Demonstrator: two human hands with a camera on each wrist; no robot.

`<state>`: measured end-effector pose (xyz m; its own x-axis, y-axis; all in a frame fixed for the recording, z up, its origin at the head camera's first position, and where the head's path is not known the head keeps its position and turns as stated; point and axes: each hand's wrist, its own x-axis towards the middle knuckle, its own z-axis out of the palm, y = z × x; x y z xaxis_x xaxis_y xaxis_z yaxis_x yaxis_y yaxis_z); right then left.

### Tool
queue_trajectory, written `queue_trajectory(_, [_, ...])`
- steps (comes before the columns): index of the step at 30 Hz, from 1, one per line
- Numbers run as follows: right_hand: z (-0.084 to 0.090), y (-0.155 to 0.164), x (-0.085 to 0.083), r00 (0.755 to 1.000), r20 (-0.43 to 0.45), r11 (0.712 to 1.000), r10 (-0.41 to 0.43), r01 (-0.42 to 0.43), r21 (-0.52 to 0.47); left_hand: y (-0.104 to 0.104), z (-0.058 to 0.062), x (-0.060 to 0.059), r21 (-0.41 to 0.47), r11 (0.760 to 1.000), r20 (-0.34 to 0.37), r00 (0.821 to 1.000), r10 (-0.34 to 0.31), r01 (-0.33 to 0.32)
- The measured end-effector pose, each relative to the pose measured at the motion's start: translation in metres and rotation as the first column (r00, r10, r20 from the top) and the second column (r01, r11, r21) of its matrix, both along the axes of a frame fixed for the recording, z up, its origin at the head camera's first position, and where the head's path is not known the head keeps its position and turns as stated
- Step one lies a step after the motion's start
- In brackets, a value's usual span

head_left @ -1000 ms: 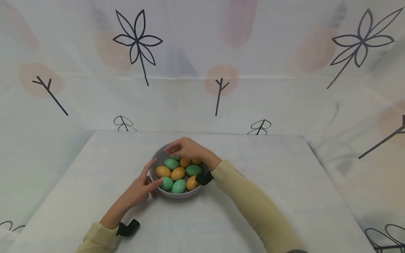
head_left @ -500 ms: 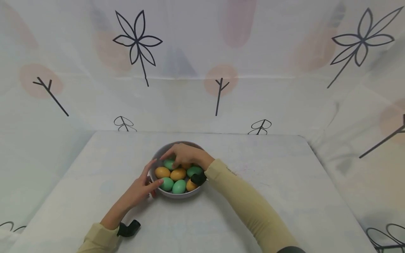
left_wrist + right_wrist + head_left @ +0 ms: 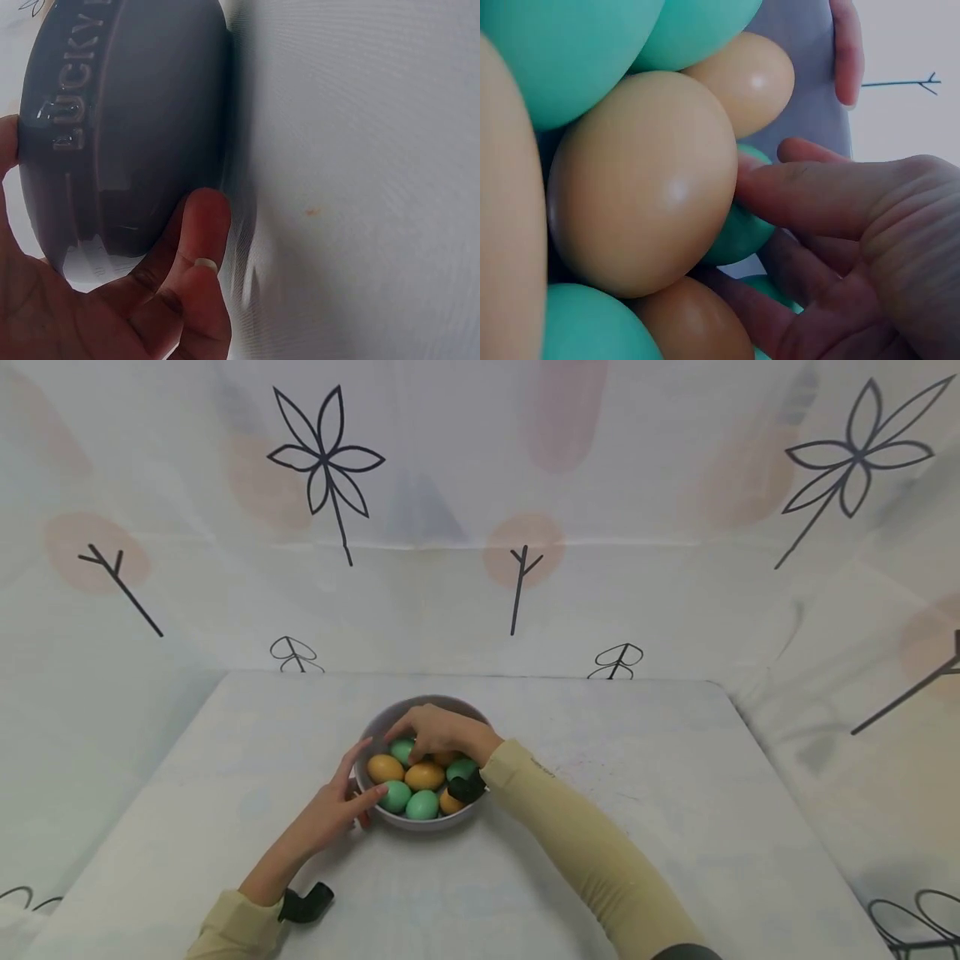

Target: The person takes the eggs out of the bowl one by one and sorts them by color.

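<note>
ok, grn/orng eggs [image 3: 424,777], gry bowl [image 3: 150,135]

Eggs [image 3: 425,776] and hands [image 3: 442,727] crowd the bowl [image 3: 416,825]; a sleeve [image 3: 581,822] bars its near right; room lies behind

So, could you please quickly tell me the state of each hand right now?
Left hand: holding the grey bowl by its side.
Right hand: reaching in at a green egg; whether it grips it cannot be told.

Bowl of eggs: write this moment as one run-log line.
left hand: grips bowl | right hand: in bowl at green egg, grip unclear | bowl: on table, holds orange eggs, more green eggs
</note>
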<state>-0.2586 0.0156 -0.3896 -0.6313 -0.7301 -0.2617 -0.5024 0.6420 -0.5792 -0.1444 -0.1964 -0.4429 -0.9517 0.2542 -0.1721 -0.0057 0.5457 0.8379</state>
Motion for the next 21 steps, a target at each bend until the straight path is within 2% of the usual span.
queue_trajectory(6, [-0.0028, -0.0005, -0.0012, 0.999, -0.036, 1.0, 0.013, -0.013, -0.013, -0.0001, -0.0001, 0.0008, 0.005, 1.0, 0.001, 1.0, 0.003, -0.003])
queue_trajectory(12, [-0.006, 0.0009, -0.003, 0.999, -0.045, 0.999, -0.029, 0.027, -0.035, 0.0012, -0.0002, 0.0013, 0.006, 1.0, 0.012, 1.0, 0.003, -0.003])
queue_trajectory(17, [-0.0025, 0.0044, -0.0014, 0.99, 0.071, 0.984, -0.124, 0.132, -0.121, 0.0013, -0.001, 0.0005, 0.005, 1.0, 0.008, 1.0, 0.003, -0.003])
queue_trajectory(21, [0.0028, 0.0085, 0.0015, 0.979, 0.137, 0.968, -0.149, 0.173, -0.182, 0.0009, -0.0013, 0.0004, 0.005, 1.0, 0.004, 1.0, -0.001, 0.001])
